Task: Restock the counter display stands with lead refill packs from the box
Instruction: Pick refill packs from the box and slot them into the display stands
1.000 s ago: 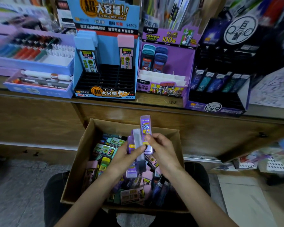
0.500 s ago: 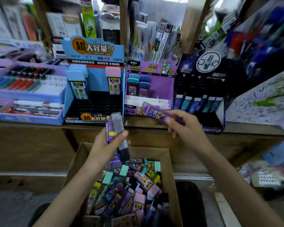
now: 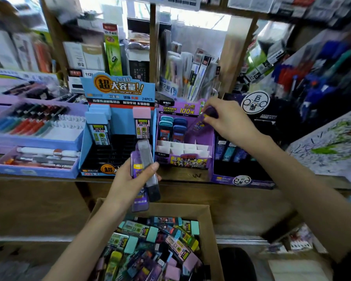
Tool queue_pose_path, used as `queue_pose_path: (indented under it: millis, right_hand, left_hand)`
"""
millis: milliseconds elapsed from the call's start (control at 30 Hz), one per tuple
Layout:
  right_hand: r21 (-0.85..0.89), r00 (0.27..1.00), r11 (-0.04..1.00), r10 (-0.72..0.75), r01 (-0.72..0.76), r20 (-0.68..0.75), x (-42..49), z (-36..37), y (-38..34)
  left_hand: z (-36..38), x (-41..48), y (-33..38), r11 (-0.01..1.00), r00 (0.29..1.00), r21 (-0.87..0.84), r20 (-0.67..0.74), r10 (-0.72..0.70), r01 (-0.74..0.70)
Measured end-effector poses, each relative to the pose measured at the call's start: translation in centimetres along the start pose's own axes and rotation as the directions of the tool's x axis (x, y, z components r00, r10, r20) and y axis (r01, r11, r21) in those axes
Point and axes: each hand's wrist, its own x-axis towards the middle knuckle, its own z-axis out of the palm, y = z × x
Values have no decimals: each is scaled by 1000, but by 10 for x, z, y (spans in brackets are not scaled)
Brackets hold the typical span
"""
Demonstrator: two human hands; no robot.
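A cardboard box (image 3: pixel 208 224) full of several mixed lead refill packs sits low in front of me. My left hand (image 3: pixel 128 181) holds a few purple and grey refill packs (image 3: pixel 144 159) upright above the box. My right hand (image 3: pixel 229 120) pinches one purple refill pack (image 3: pixel 201 123), tilted, over the back rows of the purple display stand (image 3: pixel 210 136) on the counter. That stand holds a few blue packs at its back left; its white front dividers stand bare. The blue display stand (image 3: pixel 117 92) to its left holds a few tall packs.
A dark display stand (image 3: pixel 241 179) with several packs is right of the purple one. Purple trays of pens (image 3: pixel 36 122) lie at the left. Shelves of stationery rise behind the wooden counter (image 3: pixel 190 176). A scribbled test sheet (image 3: pixel 332 147) leans at the right.
Both hands rose from the box. My right hand carried one purple pack up and forward to the purple stand; my left hand lifted its packs above the box edge.
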Motion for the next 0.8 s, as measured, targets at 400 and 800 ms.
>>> queue_pose_path:
  millis: [400,800]
  right_hand:
    - [-181,979,983,2,36,204,2,22,-16]
    - [635,870,676,21,-375,492,-81,49,-74]
  left_hand:
    - [-6,2,2,999,998,33,42,-36,35]
    - [14,12,12,997,998,-44,-6,61,-61]
